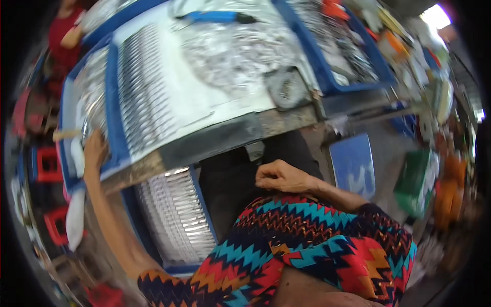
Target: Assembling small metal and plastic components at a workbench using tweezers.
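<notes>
My left hand (95, 149) reaches into the narrow blue tray (62, 115) at the table's left end. Its fingers are curled in against the shiny, slender metal pieces (97, 84) lying there; blur hides the fingertips and anything they hold. Above my lap, my right hand (279, 175) is closed in a loose fist, and nothing shows in it. Just right of the left tray, similar metal pieces (143, 87) lie in a neat overlapping row on a white sheet (186, 110). A loose heap of shiny metal pieces (240, 53) spreads farther right.
A blue-handled tool (212, 17) lies beyond the heap. A grey square block (286, 88) sits at the table's front edge. Another blue tray (353, 88) holds metal pieces at right. Below the table, a blue crate (203, 197) holds stacked pieces. Red stools (48, 163) and a person (64, 38) are at left.
</notes>
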Demonstrator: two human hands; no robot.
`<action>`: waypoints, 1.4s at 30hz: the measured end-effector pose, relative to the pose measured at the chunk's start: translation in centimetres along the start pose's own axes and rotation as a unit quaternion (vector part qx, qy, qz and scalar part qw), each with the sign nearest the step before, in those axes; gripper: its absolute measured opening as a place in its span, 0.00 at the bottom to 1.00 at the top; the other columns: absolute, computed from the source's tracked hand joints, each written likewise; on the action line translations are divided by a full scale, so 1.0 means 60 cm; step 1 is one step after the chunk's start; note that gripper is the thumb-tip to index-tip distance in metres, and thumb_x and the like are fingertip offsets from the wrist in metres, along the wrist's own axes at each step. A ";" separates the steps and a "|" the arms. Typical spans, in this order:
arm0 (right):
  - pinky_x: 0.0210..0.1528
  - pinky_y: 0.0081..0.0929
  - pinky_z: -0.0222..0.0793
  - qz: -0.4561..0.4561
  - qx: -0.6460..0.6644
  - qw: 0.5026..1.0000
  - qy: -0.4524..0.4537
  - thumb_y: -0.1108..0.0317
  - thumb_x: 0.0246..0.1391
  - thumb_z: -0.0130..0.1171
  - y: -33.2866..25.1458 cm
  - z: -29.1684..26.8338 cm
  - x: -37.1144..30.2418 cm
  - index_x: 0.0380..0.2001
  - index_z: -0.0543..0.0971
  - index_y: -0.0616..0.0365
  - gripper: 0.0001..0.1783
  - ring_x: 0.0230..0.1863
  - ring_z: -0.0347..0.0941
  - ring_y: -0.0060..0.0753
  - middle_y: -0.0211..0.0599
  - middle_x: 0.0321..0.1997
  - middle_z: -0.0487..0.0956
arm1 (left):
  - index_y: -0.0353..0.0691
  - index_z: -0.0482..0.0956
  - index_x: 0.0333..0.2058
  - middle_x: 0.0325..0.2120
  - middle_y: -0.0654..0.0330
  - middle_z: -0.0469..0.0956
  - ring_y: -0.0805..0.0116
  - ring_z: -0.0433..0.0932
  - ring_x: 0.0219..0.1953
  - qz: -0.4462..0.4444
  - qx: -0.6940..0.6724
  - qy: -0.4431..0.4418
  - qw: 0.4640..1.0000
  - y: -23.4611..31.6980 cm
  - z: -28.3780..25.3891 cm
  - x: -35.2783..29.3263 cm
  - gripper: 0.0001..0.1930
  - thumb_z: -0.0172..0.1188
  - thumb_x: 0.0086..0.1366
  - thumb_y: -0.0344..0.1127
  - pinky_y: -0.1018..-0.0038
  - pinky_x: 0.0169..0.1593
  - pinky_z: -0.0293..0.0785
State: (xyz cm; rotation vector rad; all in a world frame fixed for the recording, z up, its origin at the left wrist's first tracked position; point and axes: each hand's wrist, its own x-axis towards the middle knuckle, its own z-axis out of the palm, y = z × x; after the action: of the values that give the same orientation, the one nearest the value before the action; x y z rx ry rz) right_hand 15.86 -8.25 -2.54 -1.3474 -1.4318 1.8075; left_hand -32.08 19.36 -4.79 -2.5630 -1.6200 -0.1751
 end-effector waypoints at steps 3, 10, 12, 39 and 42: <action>0.26 0.18 0.58 -0.027 -0.012 0.999 0.033 0.65 0.53 0.56 0.002 -0.054 -0.046 0.28 0.75 0.64 0.11 0.25 0.62 0.13 0.25 0.21 0.70 | 0.36 0.69 0.38 0.29 0.47 0.73 0.46 0.70 0.35 0.007 -0.001 -0.055 0.998 0.050 -0.010 0.038 0.12 0.48 0.56 0.34 0.57 0.40 0.64; 0.28 0.19 0.62 -0.197 -0.130 0.931 0.280 0.69 0.50 0.55 -0.080 -0.181 -0.093 0.26 0.74 0.63 0.07 0.26 0.64 0.16 0.26 0.22 0.71 | 0.33 0.66 0.49 0.43 0.45 0.72 0.45 0.69 0.47 0.018 0.089 0.050 0.995 -0.093 -0.014 -0.037 0.19 0.46 0.59 0.31 0.60 0.50 0.64; 0.28 0.19 0.63 -0.213 -0.205 0.887 0.354 0.71 0.50 0.54 -0.093 -0.243 -0.089 0.26 0.74 0.63 0.06 0.25 0.65 0.16 0.27 0.22 0.71 | 0.33 0.66 0.48 0.40 0.45 0.72 0.45 0.70 0.44 -0.009 0.189 0.114 0.975 -0.107 -0.024 -0.041 0.15 0.44 0.63 0.31 0.61 0.48 0.65; 0.27 0.41 0.66 -0.180 -0.615 0.581 0.502 0.69 0.42 0.54 -0.103 -0.477 0.010 0.25 0.70 0.62 0.08 0.25 0.71 0.50 0.48 0.24 0.72 | 0.33 0.72 0.37 0.30 0.62 0.71 0.78 0.66 0.27 -0.036 -0.619 0.220 0.753 0.519 -0.239 -0.076 0.05 0.52 0.64 0.28 0.84 0.28 0.61; 0.22 0.25 0.59 -0.258 -0.420 0.745 0.450 0.69 0.48 0.54 -0.142 -0.380 -0.020 0.25 0.71 0.62 0.07 0.19 0.63 0.25 0.32 0.18 0.69 | 0.33 0.74 0.33 0.32 0.61 0.72 0.77 0.68 0.29 -0.036 -0.600 0.151 0.784 0.558 -0.225 -0.073 0.06 0.52 0.57 0.19 0.84 0.31 0.63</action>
State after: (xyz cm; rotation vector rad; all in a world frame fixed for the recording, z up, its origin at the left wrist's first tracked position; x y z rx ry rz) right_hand 34.87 4.14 6.34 -1.6028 -1.7581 -0.0251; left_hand -4.23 -0.86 6.98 -2.8345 -1.7321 -2.1095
